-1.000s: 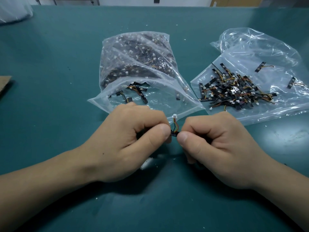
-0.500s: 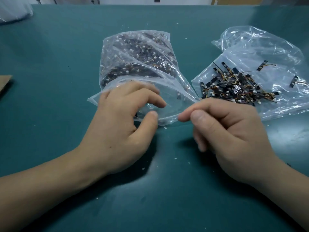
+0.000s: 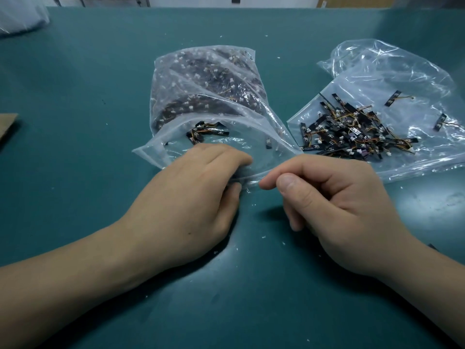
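A clear plastic bag point(image 3: 201, 79) stuffed with small black circuit strips with orange wires lies at the centre of the table, its mouth toward me. A few loose strips point(image 3: 206, 132) lie just inside the mouth. My left hand point(image 3: 191, 197) has its fingers inside the mouth under the plastic and its thumb against the lower lip from outside, pinching it. My right hand point(image 3: 334, 205) pinches the bag's near edge between thumb and curled index finger. No strip shows in either hand.
A second clear bag point(image 3: 402, 79) lies flattened at the right with a pile of loose strips point(image 3: 352, 132) on it. The green table point(image 3: 75, 122) carries white crumbs. A brown cardboard corner point(image 3: 7, 124) sits at the left edge.
One second ago both hands pinched one small strip between them. Both hands have moved forward to the bag mouth, and the strip is no longer visible.
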